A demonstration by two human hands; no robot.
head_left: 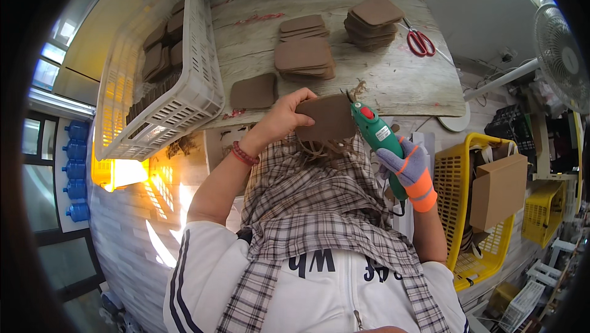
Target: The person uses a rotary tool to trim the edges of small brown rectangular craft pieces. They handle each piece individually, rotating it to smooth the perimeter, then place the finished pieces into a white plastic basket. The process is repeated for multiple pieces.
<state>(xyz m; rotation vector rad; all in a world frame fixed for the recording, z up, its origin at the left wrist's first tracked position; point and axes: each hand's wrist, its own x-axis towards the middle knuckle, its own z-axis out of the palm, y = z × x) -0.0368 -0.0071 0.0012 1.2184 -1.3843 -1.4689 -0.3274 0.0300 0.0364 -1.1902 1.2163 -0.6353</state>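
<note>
My bare left hand (285, 117), with a red bracelet at the wrist, pinches a brown rounded-square pad (332, 118) between thumb and fingers above my lap. In the purple, grey and orange glove, my right hand (402, 164) wraps round a green corded electric trimming tool (373, 128) with a red button. The tool's thin dark tip meets the pad's upper right corner, where curly brown shavings (359, 88) stick out. More thin strips (319, 148) lie on my checked apron under the pad. Another single pad (254, 91) lies flat on the table, left of my hand.
On the worn wooden table (246, 32) stand several stacks of brown pads (302, 55) and red-handled scissors (420, 42). A white crate (206, 56) of pads stands at the left. To the right are a yellow basket (452, 191) with a cardboard box (499, 190) and a fan (559, 56).
</note>
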